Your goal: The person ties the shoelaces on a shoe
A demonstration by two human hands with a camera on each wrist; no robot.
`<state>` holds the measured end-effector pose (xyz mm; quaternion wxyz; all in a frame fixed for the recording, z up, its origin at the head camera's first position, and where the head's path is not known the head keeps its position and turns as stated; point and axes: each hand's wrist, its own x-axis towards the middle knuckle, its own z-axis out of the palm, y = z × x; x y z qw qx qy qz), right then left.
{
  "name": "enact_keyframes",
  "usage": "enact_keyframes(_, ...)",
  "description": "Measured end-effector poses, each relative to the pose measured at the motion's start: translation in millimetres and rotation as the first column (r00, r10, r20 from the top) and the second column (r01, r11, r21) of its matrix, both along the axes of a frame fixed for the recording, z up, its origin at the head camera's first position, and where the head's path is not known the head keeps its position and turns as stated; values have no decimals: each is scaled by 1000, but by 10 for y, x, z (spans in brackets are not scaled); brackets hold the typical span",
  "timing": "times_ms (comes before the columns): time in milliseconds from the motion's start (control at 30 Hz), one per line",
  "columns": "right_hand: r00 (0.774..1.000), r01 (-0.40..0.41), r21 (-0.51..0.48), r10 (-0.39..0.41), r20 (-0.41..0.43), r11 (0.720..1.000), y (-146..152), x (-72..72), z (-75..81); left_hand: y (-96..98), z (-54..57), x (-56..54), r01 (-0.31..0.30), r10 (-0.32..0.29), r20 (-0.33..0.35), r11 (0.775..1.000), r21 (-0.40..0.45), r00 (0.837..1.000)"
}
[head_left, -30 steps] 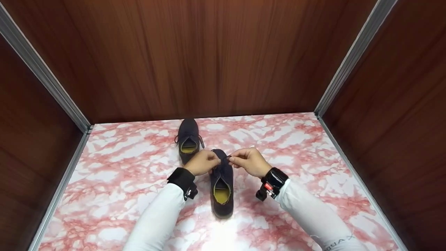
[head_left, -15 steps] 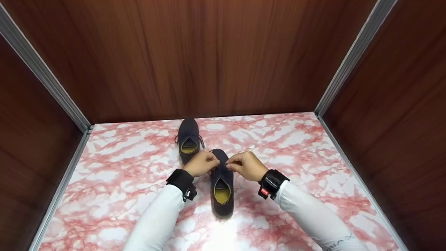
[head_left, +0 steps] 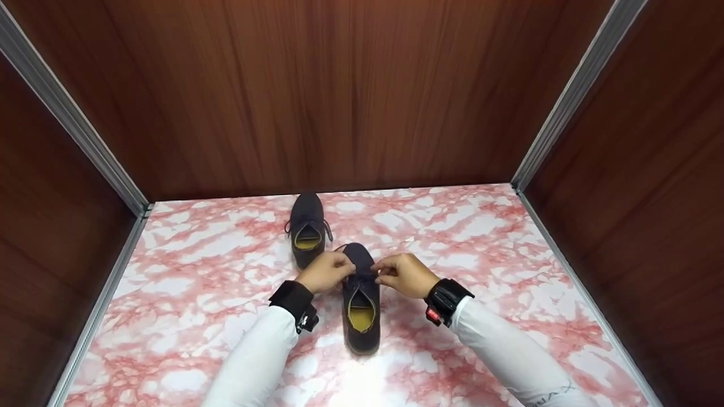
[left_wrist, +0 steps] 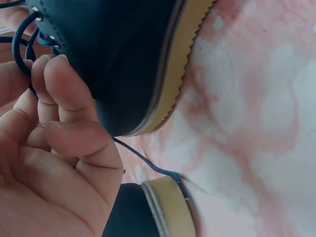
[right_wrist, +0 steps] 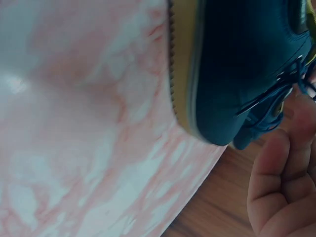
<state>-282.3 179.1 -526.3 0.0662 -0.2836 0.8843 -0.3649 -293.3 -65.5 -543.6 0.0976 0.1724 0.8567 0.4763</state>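
Observation:
A dark navy lace-up shoe (head_left: 362,341) with a yellow insole lies between my two hands, toe pointing away. My left hand (head_left: 325,272) is at the left of its lacing and pinches the shoelace (left_wrist: 19,42), which forms a loop at the fingertips in the left wrist view. Across the lacing, my right hand (head_left: 410,276) holds its thumb and forefinger close together on the lace (right_wrist: 299,74); its fingertips are partly cut off in the right wrist view. A matching shoe (head_left: 307,207), its laces hanging at both sides, lies farther off to the left.
Both shoes are on a red-and-white marbled surface (head_left: 186,271). A brown wood-grain panel (head_left: 350,102) rises behind it, with more panels at the left and right. Grey metal strips (head_left: 565,107) run along the corners.
My right hand has come slightly down toward me and turned a little at the lacing. The left hand has shifted slightly nearer to me. Both shoes lie as before.

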Motion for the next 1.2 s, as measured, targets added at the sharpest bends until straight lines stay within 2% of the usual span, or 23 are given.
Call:
enact_keyframes(200, 999, 35, 21, -35, 6, 999, 122, -27, -97, 2, -91, 40, -24, 24, 10, 998, 57, 1000)
enact_keyframes(400, 997, 77, 15, -77, 9, 997, 105, -41, -196, 0, -221, 81, -54, 52, 18, 994, 99, 998)
enact_keyframes(667, 996, 80, 23, -79, -48, 997, -23, 8, -318, 24, -383, 142, -91, 95, -30, 987, 134, 995)
enact_keyframes(1067, 974, 145, -24, -147, -170, 989, -113, 11, -442, 30, -435, 148, -113, 122, -71, 987, 112, 990)
enact_keyframes(1200, 969, 161, -49, -167, -182, 986, -119, 17, -481, 31, -436, 145, -113, 122, -70, 987, 113, 990)
